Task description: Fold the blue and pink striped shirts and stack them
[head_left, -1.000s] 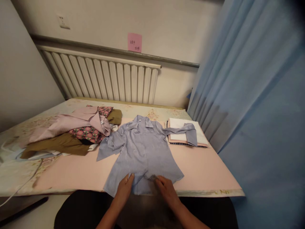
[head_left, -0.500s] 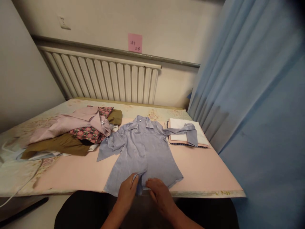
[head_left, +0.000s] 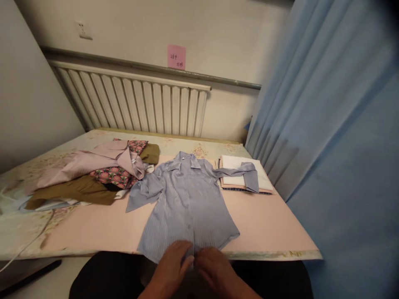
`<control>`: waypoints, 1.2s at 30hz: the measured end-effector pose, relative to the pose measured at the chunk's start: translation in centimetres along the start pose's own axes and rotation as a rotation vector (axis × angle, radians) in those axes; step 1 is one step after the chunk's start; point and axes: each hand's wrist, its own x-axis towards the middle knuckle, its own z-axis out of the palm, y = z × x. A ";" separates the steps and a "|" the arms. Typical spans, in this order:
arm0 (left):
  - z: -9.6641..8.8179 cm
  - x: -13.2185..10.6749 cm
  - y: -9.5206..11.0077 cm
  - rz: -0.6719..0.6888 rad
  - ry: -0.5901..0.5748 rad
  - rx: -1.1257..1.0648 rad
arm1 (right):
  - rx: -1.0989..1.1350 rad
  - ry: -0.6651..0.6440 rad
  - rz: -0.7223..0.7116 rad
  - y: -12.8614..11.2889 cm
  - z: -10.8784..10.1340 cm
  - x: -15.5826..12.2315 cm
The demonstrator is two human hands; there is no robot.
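A blue-grey striped shirt (head_left: 190, 199) lies front side up, its collar toward the wall and its hem over the table's near edge. My left hand (head_left: 175, 263) is closed on the hem beside the front opening, fingers curled over the cloth. Close by on the right, my right hand (head_left: 215, 265) is closed at the hem too, with its fingertips partly hidden. The shirt's left-side sleeve is bunched on the table, while the other sleeve stretches over a stack of folded clothes (head_left: 264, 178).
A loose heap of clothes, with a pink garment (head_left: 81, 164) on top, lies at the left. The table (head_left: 264, 224) has a pink cover over floral cloth. Behind it is a radiator (head_left: 149, 104). A blue curtain (head_left: 327, 124) hangs at the right, and a white cable (head_left: 28, 245) runs off the left edge.
Both hands have moved down toward me, drawing the hem with them. The two front edges now lie together, and the fold near the left hand has flattened.
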 end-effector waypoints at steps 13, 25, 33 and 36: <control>-7.0 0.0 -8.9 -0.637 0.158 0.242 | -0.192 0.351 0.908 10.2 -5.5 -1.9; -6.5 0.1 -9.7 -0.782 0.051 -0.004 | -0.171 0.197 1.056 9.7 -5.6 -1.6; -6.6 -1.4 -9.5 -0.732 0.074 -0.031 | -0.291 0.179 0.922 10.2 -5.6 -2.6; -6.8 -1.4 -9.2 -0.719 0.062 -0.043 | -0.390 0.298 0.705 10.3 -5.3 -2.1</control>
